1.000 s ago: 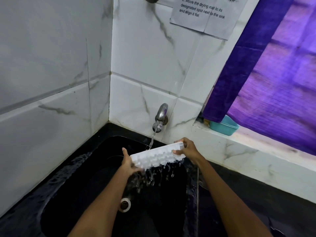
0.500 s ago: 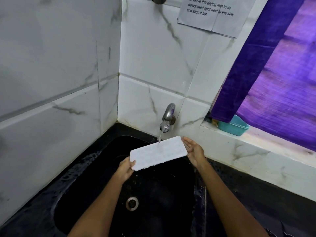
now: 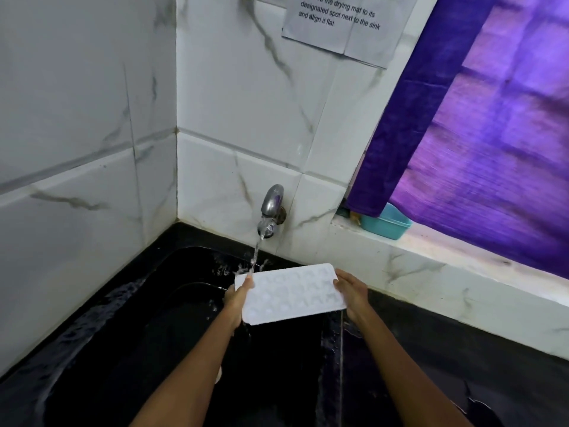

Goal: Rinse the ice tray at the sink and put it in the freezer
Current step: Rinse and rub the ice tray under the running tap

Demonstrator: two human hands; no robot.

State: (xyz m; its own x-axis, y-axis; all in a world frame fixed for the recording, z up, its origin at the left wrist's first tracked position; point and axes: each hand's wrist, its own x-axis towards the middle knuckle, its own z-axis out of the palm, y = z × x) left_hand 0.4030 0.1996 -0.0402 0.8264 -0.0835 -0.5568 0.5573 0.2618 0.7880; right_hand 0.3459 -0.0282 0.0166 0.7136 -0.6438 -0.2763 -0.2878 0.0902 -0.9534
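While the tap runs, I log the scene from the largest thing down. White marble-veined tiles cover two walls that meet in a corner. A purple curtain hangs at upper right over a pale sill. Below the walls sits the black sink, its rim and left slope wet and spotted with drops; black counter runs on to its right. A paper note is stuck on the back wall, printed text partly readable: "Move the drying mat to its designated spot next to the sink and align it flat." A teal tub stands on the sill, half under the curtain edge.

The ice tray, white, is held over the basin, roughly level, its long side running left to right, cavities faintly visible on the upper face. I see the left hand clamped on the tray's left end, thumb on top near the far corner. The right hand grips the right end, thumb lying along the edge; its fingers under the tray are hidden.

The steel tap juts from the back wall just above the sink. Its stream falls onto the tray's far left corner, next to the left thumb, and splashes there.
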